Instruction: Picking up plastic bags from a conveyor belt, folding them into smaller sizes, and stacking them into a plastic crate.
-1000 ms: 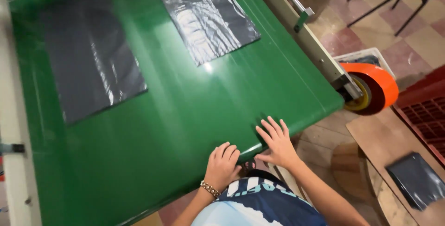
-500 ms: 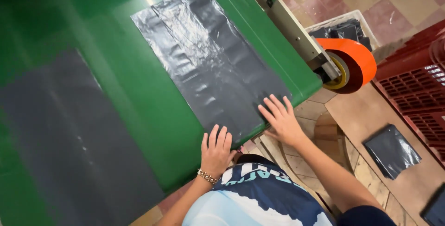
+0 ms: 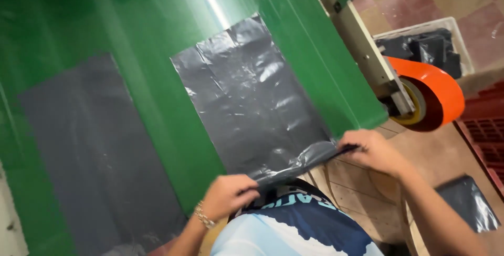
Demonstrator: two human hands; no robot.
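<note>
Hands (image 3: 227,195) (image 3: 370,152) apparently pinching grey plastic bag (image 3: 252,98) at green belt (image 3: 157,51) edge

Black plastic bags on and around a green belt

One flat black bag (image 3: 252,103) lies at centre, another (image 3: 89,156) at eight o'clock; a white crate (image 3: 457,30) at two o'clock holds folded black bags (image 3: 420,48); one more bag (image 3: 470,203) lies at four o'clock.
</note>
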